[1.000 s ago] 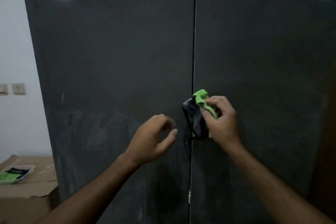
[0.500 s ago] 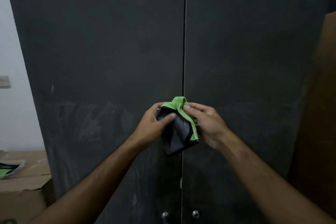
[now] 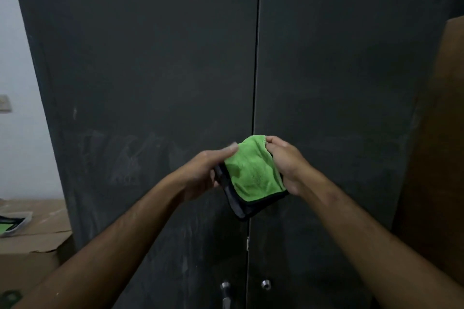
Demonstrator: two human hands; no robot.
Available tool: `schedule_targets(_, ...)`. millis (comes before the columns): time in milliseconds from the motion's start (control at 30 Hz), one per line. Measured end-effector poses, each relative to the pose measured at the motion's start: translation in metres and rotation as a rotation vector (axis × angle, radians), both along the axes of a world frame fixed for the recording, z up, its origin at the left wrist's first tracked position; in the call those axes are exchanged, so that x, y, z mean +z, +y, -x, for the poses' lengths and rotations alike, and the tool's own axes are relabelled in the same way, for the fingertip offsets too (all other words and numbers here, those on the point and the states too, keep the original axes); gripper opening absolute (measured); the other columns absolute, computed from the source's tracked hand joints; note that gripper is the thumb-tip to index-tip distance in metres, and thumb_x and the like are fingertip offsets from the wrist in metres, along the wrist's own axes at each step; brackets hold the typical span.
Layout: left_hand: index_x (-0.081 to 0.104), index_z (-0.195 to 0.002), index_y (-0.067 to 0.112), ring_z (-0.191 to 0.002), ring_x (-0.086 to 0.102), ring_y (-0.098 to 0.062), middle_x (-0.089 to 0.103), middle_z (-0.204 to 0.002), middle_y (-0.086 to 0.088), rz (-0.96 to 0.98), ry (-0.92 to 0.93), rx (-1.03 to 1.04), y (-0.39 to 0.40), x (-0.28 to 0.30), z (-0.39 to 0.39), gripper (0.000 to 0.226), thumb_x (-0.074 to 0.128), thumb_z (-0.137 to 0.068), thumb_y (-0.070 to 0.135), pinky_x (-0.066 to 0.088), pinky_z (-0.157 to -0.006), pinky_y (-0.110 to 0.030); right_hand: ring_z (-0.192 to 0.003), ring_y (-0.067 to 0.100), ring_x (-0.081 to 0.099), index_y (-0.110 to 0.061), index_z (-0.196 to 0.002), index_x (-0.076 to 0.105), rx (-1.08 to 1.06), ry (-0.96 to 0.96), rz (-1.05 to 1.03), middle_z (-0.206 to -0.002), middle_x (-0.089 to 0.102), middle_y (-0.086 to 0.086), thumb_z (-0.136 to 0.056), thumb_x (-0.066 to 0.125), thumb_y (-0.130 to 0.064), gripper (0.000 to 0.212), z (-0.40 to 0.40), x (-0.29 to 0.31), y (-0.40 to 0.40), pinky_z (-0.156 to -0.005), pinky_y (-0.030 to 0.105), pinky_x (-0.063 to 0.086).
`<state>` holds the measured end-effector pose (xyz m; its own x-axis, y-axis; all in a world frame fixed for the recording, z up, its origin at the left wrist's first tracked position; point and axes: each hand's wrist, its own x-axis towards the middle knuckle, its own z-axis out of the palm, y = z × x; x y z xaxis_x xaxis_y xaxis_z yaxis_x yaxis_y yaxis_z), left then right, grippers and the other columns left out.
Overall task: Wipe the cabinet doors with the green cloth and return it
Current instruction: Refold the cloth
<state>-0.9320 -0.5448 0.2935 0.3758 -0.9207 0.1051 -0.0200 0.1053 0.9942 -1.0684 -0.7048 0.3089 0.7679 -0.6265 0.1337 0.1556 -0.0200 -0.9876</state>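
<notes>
A dark grey cabinet fills the view, with a left door (image 3: 150, 78) and a right door (image 3: 339, 78) meeting at a centre seam. In front of the seam I hold the green cloth (image 3: 251, 173), green side facing me, its grey back and black hem hanging below. My left hand (image 3: 208, 173) grips its left edge with the thumb lying over the top. My right hand (image 3: 286, 163) pinches its upper right corner. The cloth is off the doors.
Two small metal knobs (image 3: 226, 286) (image 3: 266, 283) sit low near the seam. A cardboard box (image 3: 32, 233) stands at the lower left with a green and black packet (image 3: 10, 224) on it. A brown wooden panel (image 3: 439, 145) stands at the right.
My left hand came over and took hold of the cloth. Both hands have since opened the bunched cloth out flatter, with the green face toward me. The view has tilted down.
</notes>
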Motion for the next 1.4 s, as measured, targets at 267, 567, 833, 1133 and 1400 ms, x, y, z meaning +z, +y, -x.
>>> schedule_targets(267,0.069,-0.128,-0.004,-0.096,0.077,-0.022,0.077,-0.112,-0.016,0.047,-0.109,0.023,0.005,0.008,-0.006,0.032,0.064,-0.096,0.003,0.062,-0.075,-0.027,-0.116,0.032,0.069,-0.002,-0.127,0.067,0.314,0.060,0.065,-0.124,0.072,0.017,-0.094,0.071,-0.022,0.039,0.022,-0.013,-0.022,-0.106,0.049,0.052)
schedule_targets(567,0.062,-0.129,-0.001,-0.109,0.073,-0.026,0.076,-0.116,-0.015,-0.102,-0.334,-0.200,-0.001,0.039,-0.001,0.042,0.072,-0.088,-0.007,0.058,-0.090,-0.027,-0.099,0.020,0.073,-0.015,-0.122,0.069,0.150,-0.031,0.139,-0.117,0.075,0.011,-0.101,0.064,-0.028,0.026,0.023,-0.015,-0.013,-0.078,0.032,0.060)
schedule_targets(833,0.058,-0.136,0.026,-0.101,0.073,-0.029,0.075,-0.118,-0.017,0.054,-0.178,-0.119,-0.011,0.012,0.005,0.051,0.069,-0.095,-0.003,0.063,-0.082,-0.036,-0.123,0.032,0.063,-0.010,-0.144,0.053,0.499,0.160,-0.217,-0.140,0.062,0.016,-0.097,0.057,-0.059,0.068,0.051,-0.029,-0.022,-0.100,0.042,0.053)
schedule_targets(1133,0.064,-0.137,0.010,-0.097,0.076,-0.018,0.078,-0.109,-0.007,0.172,-0.132,0.123,-0.003,0.001,-0.004,0.060,0.072,-0.084,-0.017,0.063,-0.081,-0.025,-0.110,0.033,0.071,-0.023,-0.144,0.048,0.228,-0.256,-0.388,-0.125,0.070,0.021,-0.091,0.068,-0.003,0.060,0.036,-0.054,0.000,-0.083,0.044,0.063)
schedule_targets(1400,0.072,-0.116,0.022,-0.092,0.058,-0.007,0.061,-0.099,0.012,0.028,-1.291,0.379,0.007,0.041,-0.004,0.030,0.081,-0.090,0.033,0.046,-0.080,-0.028,-0.106,0.020,0.072,-0.019,-0.134,0.063,0.106,-0.080,0.216,-0.123,0.072,0.013,-0.091,0.074,-0.008,0.046,0.037,-0.002,0.001,-0.096,0.035,0.059)
